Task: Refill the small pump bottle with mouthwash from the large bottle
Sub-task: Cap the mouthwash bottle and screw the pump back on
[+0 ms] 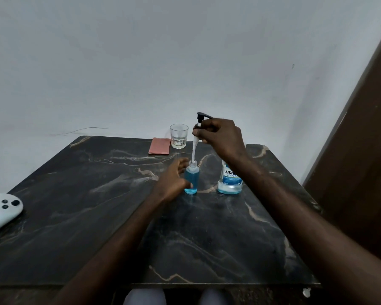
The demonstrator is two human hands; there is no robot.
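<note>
The small clear bottle (191, 181) stands upright on the dark marble table (97, 216), filled with blue mouthwash almost to its neck. My left hand (171, 181) wraps its left side. My right hand (222, 137) holds the black pump head (200, 122) above the bottle, and the pump's white dip tube (194, 150) reaches down into the open neck. The large mouthwash bottle (229, 180) stands just right of the small one, with a little blue liquid at its bottom; my right forearm hides its top.
A clear drinking glass (178, 136) and a folded pink cloth (159, 146) sit at the table's far edge. A white game controller (2, 209) lies at the left edge. A brown door (361, 172) stands at the right, a grey wall behind.
</note>
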